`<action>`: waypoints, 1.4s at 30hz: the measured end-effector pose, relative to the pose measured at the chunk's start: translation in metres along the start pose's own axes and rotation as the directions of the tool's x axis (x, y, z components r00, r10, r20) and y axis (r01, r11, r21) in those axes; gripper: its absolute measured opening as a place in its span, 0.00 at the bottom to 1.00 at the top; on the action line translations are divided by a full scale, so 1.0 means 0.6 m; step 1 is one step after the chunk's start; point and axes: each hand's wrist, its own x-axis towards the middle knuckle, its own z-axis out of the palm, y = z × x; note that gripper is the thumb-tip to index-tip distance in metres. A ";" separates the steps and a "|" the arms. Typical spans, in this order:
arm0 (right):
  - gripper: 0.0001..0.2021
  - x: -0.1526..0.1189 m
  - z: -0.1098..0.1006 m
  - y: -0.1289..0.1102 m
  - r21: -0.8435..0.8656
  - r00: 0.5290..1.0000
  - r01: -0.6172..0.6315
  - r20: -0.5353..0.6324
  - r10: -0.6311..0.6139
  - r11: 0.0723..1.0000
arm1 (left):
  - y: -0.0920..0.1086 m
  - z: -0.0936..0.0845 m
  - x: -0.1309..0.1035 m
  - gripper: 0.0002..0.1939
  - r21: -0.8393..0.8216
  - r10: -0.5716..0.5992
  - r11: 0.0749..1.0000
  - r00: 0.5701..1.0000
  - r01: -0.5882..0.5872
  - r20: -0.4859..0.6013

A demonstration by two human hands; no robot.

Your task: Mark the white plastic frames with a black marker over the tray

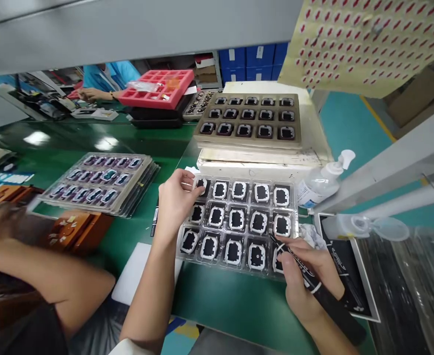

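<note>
A clear plastic tray [239, 268] lies on the green table, its several compartments holding black parts with white frames. My right hand [306, 276] grips a black marker [302, 268], its tip over the tray's right side near the front row. At the tray's back left corner is my left hand [182, 195], thumb and fingers bent around the edge of the corner compartment and its part [201, 185]. Whether those fingers pinch the part or only touch the tray I cannot tell.
Behind the tray, a brown tray [246, 143] of similar parts sits on white boxes. A pump bottle [318, 185] stands at right. Stacked trays [128, 199] and orange fixtures [72, 236] lie left, beside a person's blurred arm [54, 276]. Another person in blue [109, 79] sits farther back.
</note>
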 end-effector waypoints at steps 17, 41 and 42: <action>0.07 -0.014 -0.012 0.019 -0.115 0.998 -0.037 -0.047 0.031 0.993 | 0.019 0.008 -0.038 0.19 0.511 0.089 0.855 0.996 -0.089 0.025; 0.04 -0.006 -0.004 -0.001 0.027 0.997 -0.074 0.000 0.074 0.997 | 0.062 0.025 -0.121 0.11 -0.604 0.214 0.792 0.886 0.088 0.411; 0.05 -0.002 -0.002 -0.006 0.060 0.999 -0.040 0.013 0.039 0.997 | 0.066 0.028 -0.132 0.12 -0.660 0.212 0.714 0.828 0.232 0.520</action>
